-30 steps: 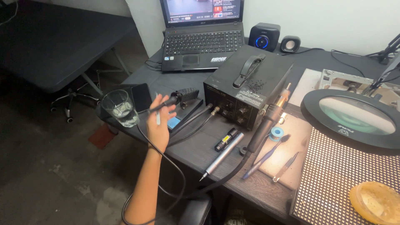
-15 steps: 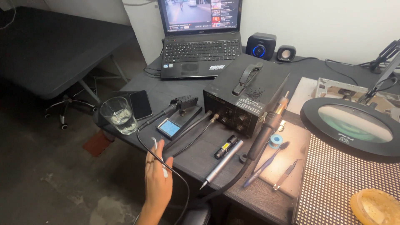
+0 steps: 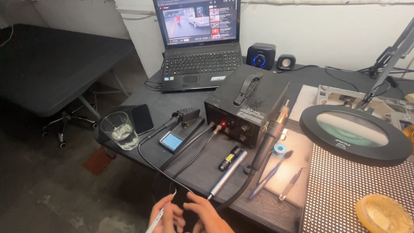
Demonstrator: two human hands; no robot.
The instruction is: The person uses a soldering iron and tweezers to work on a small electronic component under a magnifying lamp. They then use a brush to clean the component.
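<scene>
Tweezers (image 3: 156, 215) now grasped in left hand (image 3: 166, 218) fingers at desk edge; right hand (image 3: 207, 215) joined, fingers loosely curled.

We have one view, worn on the head, looking steeply down and forward across the desk (image 3: 142, 103) from its near edge. The hands (image 3: 189, 215) sit close at the bottom edge; the laptop (image 3: 198, 47) stands far off by the wall.

Both hands low, fingers touching: left hand (image 3: 166, 217) curled, fingers closed; right hand (image 3: 207, 215) loosely bent beside it.
</scene>
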